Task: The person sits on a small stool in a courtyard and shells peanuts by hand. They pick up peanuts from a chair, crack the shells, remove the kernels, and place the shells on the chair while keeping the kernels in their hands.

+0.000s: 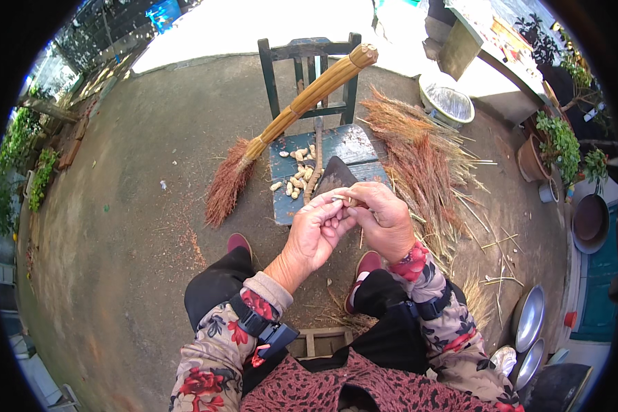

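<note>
My left hand (315, 232) and my right hand (383, 219) meet over the front of a green wooden chair (288, 211). Between their fingertips is a small pale piece, apparently a peanut shell (339, 198), partly hidden by the fingers. Unshelled peanuts (301, 177) lie scattered on the seat, beside a narrow ridged strip (316, 159). Just beyond my hands, a dark pointed blade-like piece (337, 175) rests on the seat. A straw broom (298, 108) leans against the chair, its handle up by the backrest and its reddish bristles on the ground to the left.
Dried broom stalks (422, 170) are piled right of the chair, with loose stems around them. A basin (447, 98) stands behind them. Metal bowls (528, 319) are at the lower right, and potted plants (533, 157) line the right edge. Reddish debris (190, 242) dots the concrete floor.
</note>
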{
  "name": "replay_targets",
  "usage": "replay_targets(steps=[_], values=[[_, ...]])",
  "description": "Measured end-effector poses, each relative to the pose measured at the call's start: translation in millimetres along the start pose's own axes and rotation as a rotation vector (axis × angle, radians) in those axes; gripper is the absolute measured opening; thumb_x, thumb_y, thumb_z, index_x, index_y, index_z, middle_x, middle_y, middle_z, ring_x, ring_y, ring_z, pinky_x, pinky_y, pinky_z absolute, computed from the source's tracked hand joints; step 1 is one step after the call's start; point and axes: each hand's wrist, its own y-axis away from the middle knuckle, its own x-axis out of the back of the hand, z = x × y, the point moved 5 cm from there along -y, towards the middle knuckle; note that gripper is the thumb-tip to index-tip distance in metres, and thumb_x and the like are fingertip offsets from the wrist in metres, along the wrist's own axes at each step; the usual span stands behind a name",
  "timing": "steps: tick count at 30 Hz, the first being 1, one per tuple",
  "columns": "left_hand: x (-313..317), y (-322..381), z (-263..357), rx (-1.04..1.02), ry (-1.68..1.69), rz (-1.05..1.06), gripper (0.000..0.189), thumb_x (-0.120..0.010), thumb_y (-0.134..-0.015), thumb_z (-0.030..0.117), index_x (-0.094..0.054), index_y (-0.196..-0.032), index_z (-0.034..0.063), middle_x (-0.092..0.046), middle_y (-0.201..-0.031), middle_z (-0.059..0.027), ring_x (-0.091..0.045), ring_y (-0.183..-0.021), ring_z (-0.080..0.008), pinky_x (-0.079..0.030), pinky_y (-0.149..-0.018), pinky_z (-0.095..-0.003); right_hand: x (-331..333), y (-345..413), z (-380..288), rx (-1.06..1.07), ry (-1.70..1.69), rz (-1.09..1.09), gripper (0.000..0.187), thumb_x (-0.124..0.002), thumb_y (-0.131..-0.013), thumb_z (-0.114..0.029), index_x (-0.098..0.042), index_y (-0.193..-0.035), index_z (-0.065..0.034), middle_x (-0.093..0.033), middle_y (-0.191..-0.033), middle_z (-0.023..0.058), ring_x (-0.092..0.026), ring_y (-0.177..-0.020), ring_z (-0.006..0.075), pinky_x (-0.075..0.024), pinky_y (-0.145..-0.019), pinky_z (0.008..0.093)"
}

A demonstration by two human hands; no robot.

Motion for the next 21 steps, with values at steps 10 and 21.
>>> replay_targets(steps=[10,21], values=[[6,0,-3,0.029,-0.038,0.046,0.026,-0.05,-0.089,0.0,-0.055,-0.115,-0.0012,-0.061,-0.097,-0.0057,-0.06,-0.084,-0.0108,-0.052,-0.076,-0.0237,-4,2,-1,0.006,0.086,-0.068,0.03,-0.061,-0.068,0.003,-0.059,-0.097,-0.0029,-0.061,-0.095,0.0132,-0.059,-0.089,0.0319,-0.0483,-0.075,0.037],[15,5,-15,0.178,-0.194,0.072,0.023,-0.053,-0.088,-0.001,-0.056,-0.111,-0.0034,-0.063,-0.092,-0.0071,-0.062,-0.077,-0.0118,-0.053,-0.071,-0.0229,-8,9,22,-0.216,0.144,-0.285,0.022,-0.059,-0.073,-0.002,-0.054,-0.093,-0.0071,-0.06,-0.086,0.0155,-0.06,-0.08,0.0373,-0.0483,-0.065,0.0421]])
